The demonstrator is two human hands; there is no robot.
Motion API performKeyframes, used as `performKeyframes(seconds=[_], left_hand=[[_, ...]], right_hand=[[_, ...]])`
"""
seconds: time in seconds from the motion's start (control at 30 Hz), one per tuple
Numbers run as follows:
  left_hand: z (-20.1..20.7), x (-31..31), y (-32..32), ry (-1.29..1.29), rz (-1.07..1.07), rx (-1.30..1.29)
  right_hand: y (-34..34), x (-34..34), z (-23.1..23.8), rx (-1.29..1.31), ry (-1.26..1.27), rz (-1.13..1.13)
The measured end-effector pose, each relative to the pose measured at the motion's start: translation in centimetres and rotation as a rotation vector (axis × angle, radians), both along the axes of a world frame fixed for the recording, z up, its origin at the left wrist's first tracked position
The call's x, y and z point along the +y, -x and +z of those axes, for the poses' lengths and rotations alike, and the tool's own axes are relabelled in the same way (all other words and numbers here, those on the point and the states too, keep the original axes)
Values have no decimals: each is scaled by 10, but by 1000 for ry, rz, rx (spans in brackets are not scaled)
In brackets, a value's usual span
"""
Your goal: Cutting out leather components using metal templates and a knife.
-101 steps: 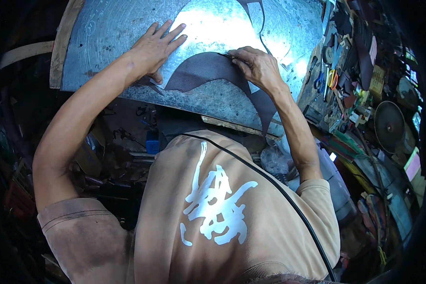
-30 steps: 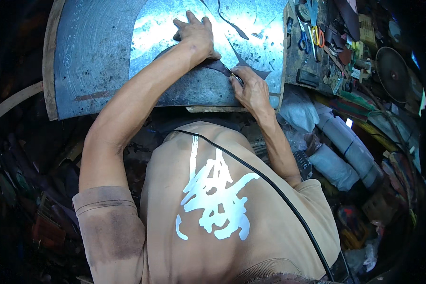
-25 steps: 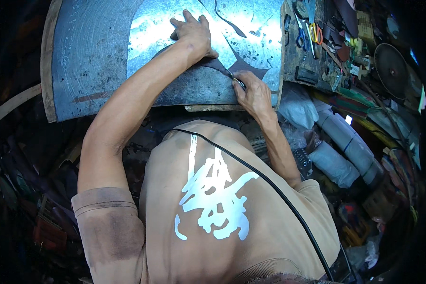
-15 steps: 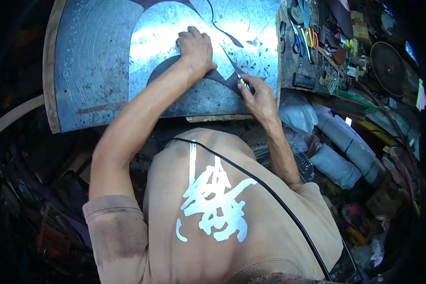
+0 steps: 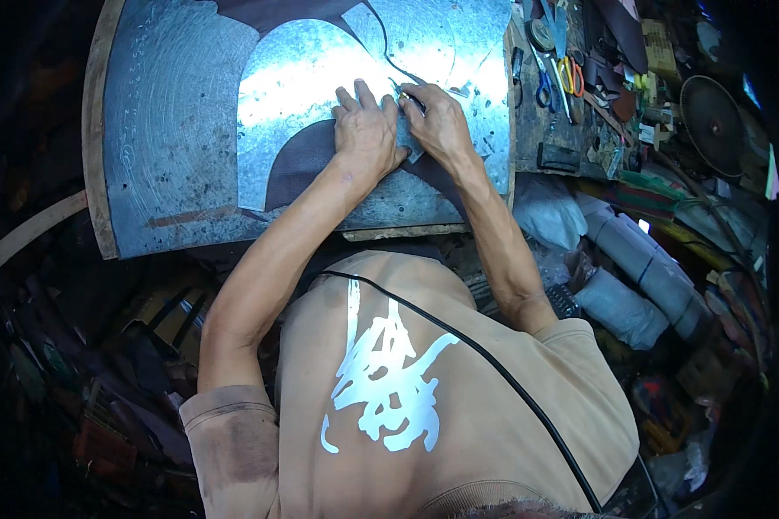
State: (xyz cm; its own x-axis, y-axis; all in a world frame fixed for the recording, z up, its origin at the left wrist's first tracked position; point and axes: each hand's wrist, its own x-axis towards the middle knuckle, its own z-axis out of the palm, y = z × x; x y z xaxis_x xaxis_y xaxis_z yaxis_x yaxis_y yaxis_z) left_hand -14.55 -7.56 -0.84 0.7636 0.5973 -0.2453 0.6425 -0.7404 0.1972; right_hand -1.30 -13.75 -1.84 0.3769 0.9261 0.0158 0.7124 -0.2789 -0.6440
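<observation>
Now we are pressing the left hand (image 5: 368, 130) flat on the dark leather (image 5: 307, 160) on the metal sheet (image 5: 173, 130), farther up than before. The right hand (image 5: 440, 121) is pinching a small blade (image 5: 404, 91) at the leather's edge, so the cut is advancing.

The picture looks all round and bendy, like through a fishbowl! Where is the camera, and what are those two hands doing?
The camera sits on a person's head and looks down, so you see their tan shirt and both arms from above. Its wide lens bends straight edges, which makes the picture look round.

In front lies a grey metal work board. On it is a dark brown sheet, maybe leather, under a shiny curved metal plate.

The left hand presses flat on the plate. The right hand sits right beside it, its fingertips pinched at the edge; any tool in it is too small to see.

On the right is a cluttered shelf with scissors with yellow and orange handles.
</observation>
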Motion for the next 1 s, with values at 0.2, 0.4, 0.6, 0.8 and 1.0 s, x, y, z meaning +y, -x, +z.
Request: performKeyframes(seconds=[0.2,0.4,0.6,0.8,1.0], left_hand=[[1,-3,-4,-30,3,15],[2,-2,-8,-14,-43,105],[2,0,-6,-44,-61,85],[3,3,-9,-135,-118,68],[1,18,-23,-2,-465,-75]], right_hand=[[1,-10,3,-25,2,1],[7,-45,17,-43,91,-37],[14,-90,30,-44,98,-91],[20,-113,29,-8,94,-175],[54,-112,40,151,-28,-531]])
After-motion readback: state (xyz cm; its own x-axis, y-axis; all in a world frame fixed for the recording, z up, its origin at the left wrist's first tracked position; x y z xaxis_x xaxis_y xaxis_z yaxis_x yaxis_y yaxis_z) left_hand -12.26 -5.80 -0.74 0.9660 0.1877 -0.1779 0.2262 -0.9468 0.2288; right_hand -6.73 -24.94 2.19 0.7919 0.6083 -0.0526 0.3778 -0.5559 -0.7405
